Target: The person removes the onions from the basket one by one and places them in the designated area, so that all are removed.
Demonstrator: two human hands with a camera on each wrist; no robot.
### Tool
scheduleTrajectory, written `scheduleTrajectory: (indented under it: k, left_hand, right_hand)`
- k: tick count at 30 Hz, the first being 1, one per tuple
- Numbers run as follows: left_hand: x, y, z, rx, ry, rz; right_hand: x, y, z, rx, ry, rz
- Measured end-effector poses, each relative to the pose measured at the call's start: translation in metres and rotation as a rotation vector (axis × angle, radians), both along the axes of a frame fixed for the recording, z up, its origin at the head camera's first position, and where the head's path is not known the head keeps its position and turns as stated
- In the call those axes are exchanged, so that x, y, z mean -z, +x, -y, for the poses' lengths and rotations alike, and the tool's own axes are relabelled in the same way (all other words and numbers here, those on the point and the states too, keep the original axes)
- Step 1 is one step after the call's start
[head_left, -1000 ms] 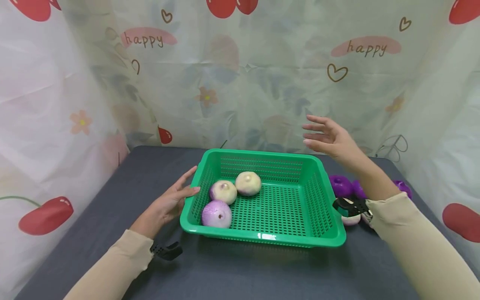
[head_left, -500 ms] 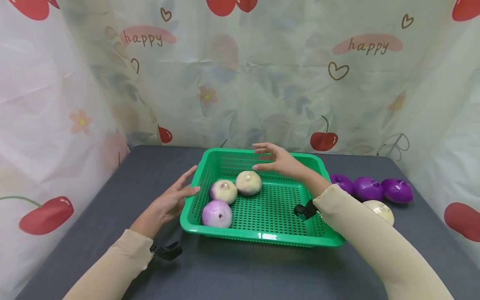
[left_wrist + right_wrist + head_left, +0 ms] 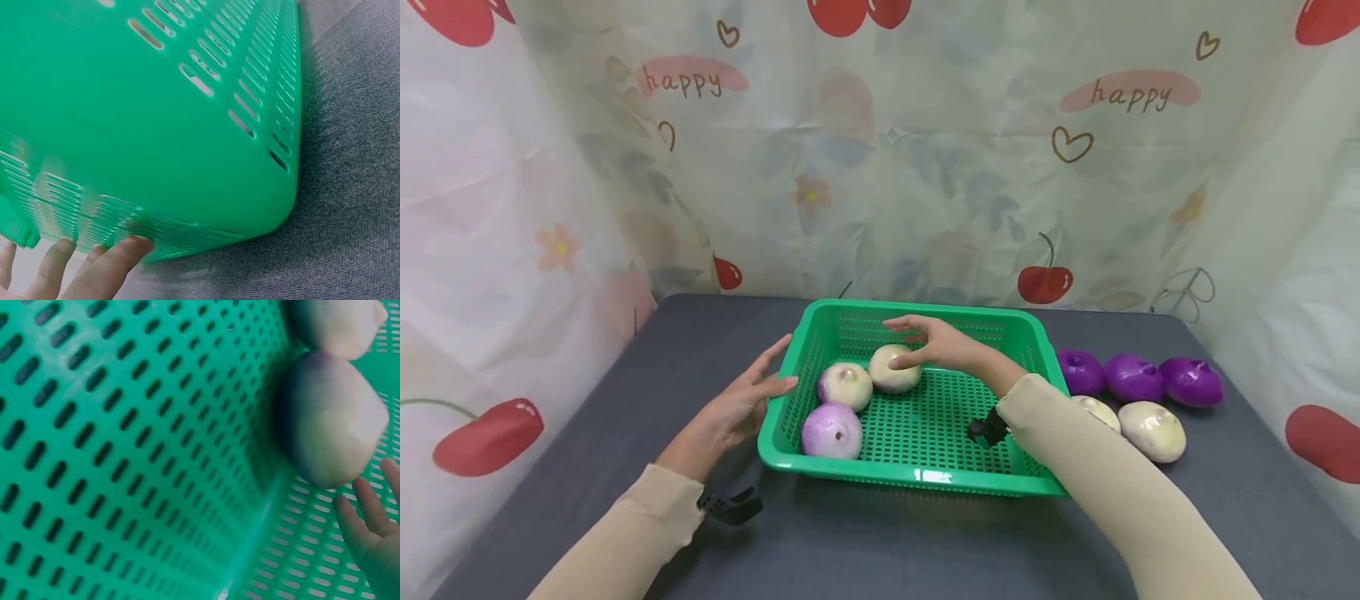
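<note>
My left hand [image 3: 735, 412] rests against the left end of a green plastic basket [image 3: 925, 478], thumb at the rim. In the left wrist view its fingers [image 3: 103, 275] touch the outer wall and are fairly straight. Inside the basket, at its left, sit a pale purple onion [image 3: 832, 432] and two white onions with purple tinges, the nearer white onion [image 3: 846, 386] and the farther white onion [image 3: 889, 374]. My right hand [image 3: 943, 344] reaches over the farther one with spread fingers and thumb. In the right wrist view the fingertips lie close beside that onion [image 3: 334, 425]; contact is unclear.
Right of the basket lie deep purple onions, among them one at the far end [image 3: 1191, 382]. Two whitish onions, including a larger-looking one [image 3: 1152, 432], lie in front of them. A dark grey table [image 3: 880, 550] carries everything; a printed curtain [image 3: 895, 192] hangs behind.
My right hand has come from above the right side, leftward and down into the basket by the farther white onion. My left hand and the basket have stayed put.
</note>
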State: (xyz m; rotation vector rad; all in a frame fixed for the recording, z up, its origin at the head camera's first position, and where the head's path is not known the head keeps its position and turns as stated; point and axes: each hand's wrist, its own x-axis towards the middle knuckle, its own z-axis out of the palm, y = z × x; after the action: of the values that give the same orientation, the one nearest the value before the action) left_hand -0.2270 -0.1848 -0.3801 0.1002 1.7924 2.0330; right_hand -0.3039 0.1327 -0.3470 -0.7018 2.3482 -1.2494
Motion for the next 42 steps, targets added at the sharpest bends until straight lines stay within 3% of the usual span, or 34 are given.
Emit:
scheduleTrajectory:
  k: [9, 17, 25, 37, 42]
  left_hand:
    - [0.001, -0.001, -0.001, 0.006, 0.006, -0.008]
    - [0.0, 0.0, 0.0, 0.013, 0.02, -0.008]
    - [-0.001, 0.002, 0.0, 0.01, 0.04, 0.003]
    - [-0.002, 0.003, 0.002, -0.003, 0.028, 0.018]
    - [-0.001, 0.003, 0.001, -0.005, 0.01, 0.017]
  right_hand:
    - [0.005, 0.002, -0.003, -0.038, 0.05, 0.031]
    - [0.012, -0.001, -0.001, -0.096, 0.144, -0.006]
    - [0.018, 0.001, 0.003, -0.078, 0.173, -0.019]
    - [0.013, 0.006, 0.005, -0.09, 0.223, -0.084]
    - [0.003, 0.008, 0.001, -0.067, 0.244, -0.101]
